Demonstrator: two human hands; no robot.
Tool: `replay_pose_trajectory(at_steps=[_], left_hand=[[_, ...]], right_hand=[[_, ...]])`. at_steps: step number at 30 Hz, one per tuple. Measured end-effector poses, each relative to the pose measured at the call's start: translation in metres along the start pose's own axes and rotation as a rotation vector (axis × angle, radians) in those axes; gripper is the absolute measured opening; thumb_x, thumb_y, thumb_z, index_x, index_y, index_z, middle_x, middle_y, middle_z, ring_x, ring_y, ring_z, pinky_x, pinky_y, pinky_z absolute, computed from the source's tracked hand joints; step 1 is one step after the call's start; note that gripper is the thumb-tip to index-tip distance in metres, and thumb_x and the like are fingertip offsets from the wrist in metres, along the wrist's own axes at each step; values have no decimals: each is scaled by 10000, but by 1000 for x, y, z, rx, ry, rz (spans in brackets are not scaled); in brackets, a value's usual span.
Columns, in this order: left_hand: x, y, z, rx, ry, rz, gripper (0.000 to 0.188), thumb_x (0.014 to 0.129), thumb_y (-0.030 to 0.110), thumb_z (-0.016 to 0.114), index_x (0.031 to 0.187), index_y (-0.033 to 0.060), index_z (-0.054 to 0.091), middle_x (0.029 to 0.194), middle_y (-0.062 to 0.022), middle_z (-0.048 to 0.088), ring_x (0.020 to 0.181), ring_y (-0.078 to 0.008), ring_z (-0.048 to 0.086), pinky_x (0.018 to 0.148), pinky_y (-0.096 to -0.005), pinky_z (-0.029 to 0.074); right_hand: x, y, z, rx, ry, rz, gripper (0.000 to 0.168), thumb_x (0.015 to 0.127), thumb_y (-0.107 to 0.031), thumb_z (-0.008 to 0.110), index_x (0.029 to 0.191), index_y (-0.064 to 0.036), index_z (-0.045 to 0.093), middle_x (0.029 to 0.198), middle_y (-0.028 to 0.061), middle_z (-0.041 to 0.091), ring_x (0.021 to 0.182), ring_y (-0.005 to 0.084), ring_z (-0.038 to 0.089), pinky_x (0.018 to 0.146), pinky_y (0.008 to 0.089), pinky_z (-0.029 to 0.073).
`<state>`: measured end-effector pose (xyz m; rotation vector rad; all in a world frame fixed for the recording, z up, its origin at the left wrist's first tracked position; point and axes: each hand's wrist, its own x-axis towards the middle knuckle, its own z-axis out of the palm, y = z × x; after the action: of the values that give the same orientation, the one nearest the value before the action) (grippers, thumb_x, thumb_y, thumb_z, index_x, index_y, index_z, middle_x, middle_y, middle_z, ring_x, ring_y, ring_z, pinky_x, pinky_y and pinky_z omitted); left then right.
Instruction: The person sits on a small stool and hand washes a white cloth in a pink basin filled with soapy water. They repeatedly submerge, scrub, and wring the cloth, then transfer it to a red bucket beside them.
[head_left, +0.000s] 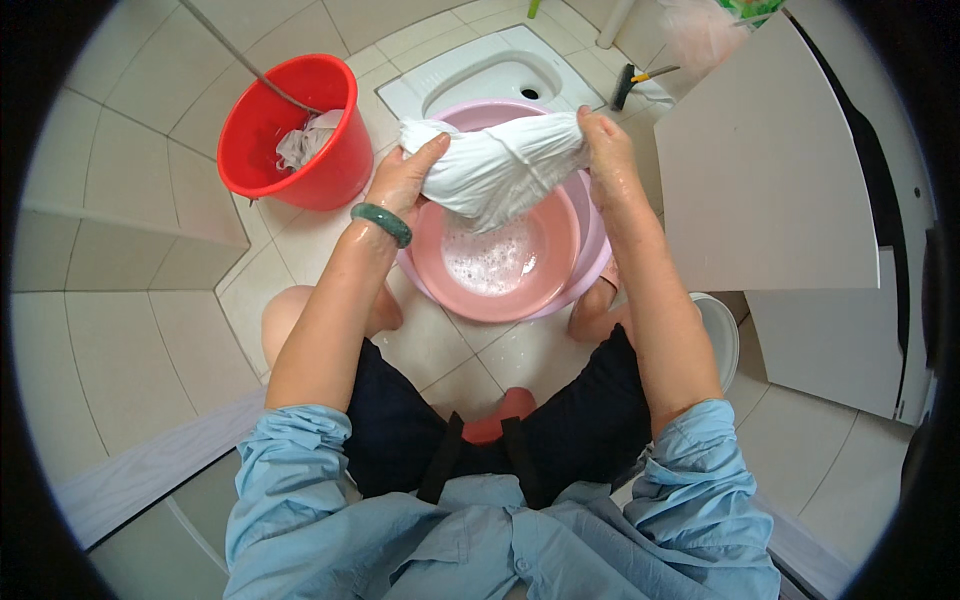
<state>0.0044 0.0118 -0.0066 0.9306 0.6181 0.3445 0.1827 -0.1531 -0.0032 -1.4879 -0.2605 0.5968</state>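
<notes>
A wet white cloth (502, 165) is stretched between my two hands, its folds sagging in the middle. My left hand (409, 172) grips one end, thumb on top; a green bangle (381, 224) circles that wrist. The other end is held in my right hand (609, 150). Below the cloth stands a salmon-pink plastic basin (495, 311) with foamy water (491, 262) in it. That basin sits inside or on a larger pale-pink basin (598, 232), whose rim shows around it. The cloth hides the back of the salmon basin.
To the left stands a red bucket (341, 161) holding crumpled pale cloth (307, 141), with a hose (247, 64) reaching into it. A squat toilet (442, 71) lies beyond the basins. On the right are a white cabinet (765, 172), a brush (624, 86) and a white bucket (720, 337).
</notes>
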Motion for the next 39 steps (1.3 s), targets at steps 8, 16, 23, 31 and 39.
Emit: replay_pose_trajectory(at_steps=[8, 16, 23, 31, 39], left_hand=[[-7, -32, 2, -168, -7, -275, 435, 892, 260, 538, 1234, 29, 402, 1184, -130, 527, 1065, -247, 548, 909, -415, 464], [-5, -51, -22, 75, 118, -564, 788, 837, 551, 497, 1395, 95, 176, 1395, -207, 259, 1280, -302, 286, 1021, -491, 230], [21, -114, -82, 489, 310, -447, 738, 846, 462, 464, 1346, -49, 279, 1347, -229, 365, 1256, -308, 360, 992, -390, 320], [42, -173, -127, 603, 357, -461, 677, 877, 450, 410, 1291, -81, 343, 1271, -221, 440, 1124, -289, 487, 932, -362, 386], [23, -156, -96, 868, 453, -208, 698, 830, 430, 519, 1291, -57, 326, 1264, -239, 425, 1154, -326, 438, 961, -376, 350]], right_hand=[[4, 5, -6, -61, 47, -14, 254, 865, -278, 555, 795, -37, 596, 681, 1, 533, 600, 98, 475, 561, 249, 386], [-1, 67, 7, -742, -240, -304, 377, 800, -284, 573, 1057, -9, 572, 1050, 186, 599, 995, 283, 566, 879, 346, 416], [5, 123, 13, -1003, -392, -205, 455, 762, -149, 632, 1187, -45, 508, 1175, 197, 529, 1092, 341, 495, 930, 395, 391], [-3, 180, 11, -1169, -272, 29, 495, 789, -260, 625, 1202, -30, 479, 1165, 220, 518, 1101, 346, 483, 956, 401, 371], [-12, 254, 62, -746, -728, 239, 320, 796, -290, 621, 1003, -46, 606, 994, 184, 614, 937, 316, 578, 834, 385, 439]])
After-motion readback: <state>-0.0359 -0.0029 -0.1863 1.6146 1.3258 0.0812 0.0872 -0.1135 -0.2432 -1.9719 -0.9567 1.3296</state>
